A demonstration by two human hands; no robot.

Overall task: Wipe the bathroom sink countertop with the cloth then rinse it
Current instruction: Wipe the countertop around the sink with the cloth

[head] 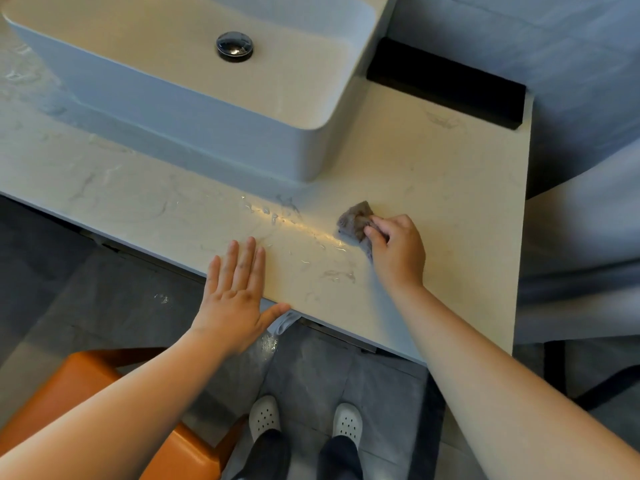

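Head view: the right grip (398, 249) is curled round the grey-brown cloth (354, 220), pressing it to the marble bench (450, 188) near the white basin's (194, 112) front right corner, with wet streaks (277, 218) shining just left of it. The left grip (235, 296) lies flat on the bench's front edge, fingers straight and holding nothing.

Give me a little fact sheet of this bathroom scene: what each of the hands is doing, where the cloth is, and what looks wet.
Right hand: right hand grips the cloth, pressing it onto the counter
Left hand: left hand lies flat, fingers straight, at the counter's front edge
Cloth: grey-brown cloth, bunched, right of the sink's near corner
Countertop: pale marbled countertop
Wet area: water streaks between the hands
Sink: white sink sitting on the counter, drain plug in its middle
Nearby: orange seat at lower left
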